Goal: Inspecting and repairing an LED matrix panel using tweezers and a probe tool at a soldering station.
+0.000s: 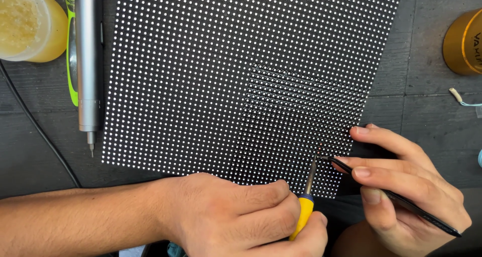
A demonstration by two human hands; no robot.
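Head view: the left hand (236, 212) has its fingers wrapped tight around a yellow-handled soldering iron (305, 199), whose tip meets the LED matrix panel (226, 71) near the panel's lower right corner. The right hand (401, 186) pinches black tweezers (396, 199) between thumb and fingers, their points at the same spot. The panel lies flat mid-counter (432, 111). A silver pen-shaped tool (88, 61) lies along the panel's left edge, a yellowish jar (30, 23) sits at the counter's far left corner, and a gold tin (464, 41) sits at the right edge.

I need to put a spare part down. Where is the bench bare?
Bare wood lies between the dotted panel and the gold tin, and below the metal pen tool beside the black cable. It is crowded where the left hand and right hand work.
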